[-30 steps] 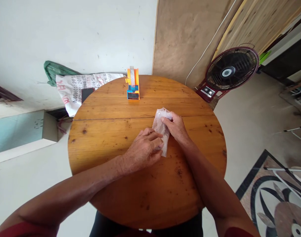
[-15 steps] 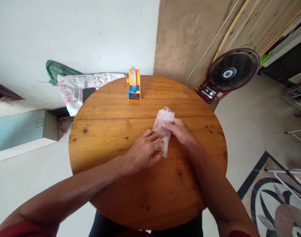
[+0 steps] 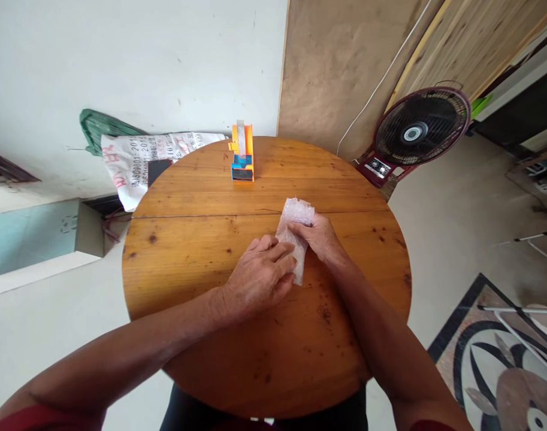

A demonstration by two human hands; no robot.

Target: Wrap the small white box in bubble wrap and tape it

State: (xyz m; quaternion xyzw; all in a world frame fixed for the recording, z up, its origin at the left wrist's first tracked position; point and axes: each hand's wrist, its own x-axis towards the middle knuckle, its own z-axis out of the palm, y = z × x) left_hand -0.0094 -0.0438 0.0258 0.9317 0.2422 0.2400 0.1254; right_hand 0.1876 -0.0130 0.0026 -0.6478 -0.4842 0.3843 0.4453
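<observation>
A piece of bubble wrap [image 3: 297, 213], pinkish white and folded or rolled at its far end, lies on the round wooden table [image 3: 183, 245]. My right hand [image 3: 320, 236] grips its right side, the thumb across the top and the other fingers underneath. From the left, my left hand [image 3: 262, 272] rests on the lower part with its fingers curled over the near edge; its fingertips press on the wrap. Whether something is inside the wrap cannot be made out.
An orange and blue tape dispenser [image 3: 242, 152] stands near the table's far edge. Beyond the table at the right is a dark red fan [image 3: 413, 133]. A printed white sack [image 3: 136, 161] lies behind the table at the left, against the wall.
My right thumb has shifted a little left over the wrap, and the far end of the wrap looks flatter and neater. My left hand has barely moved. The whole view has shifted slightly.
</observation>
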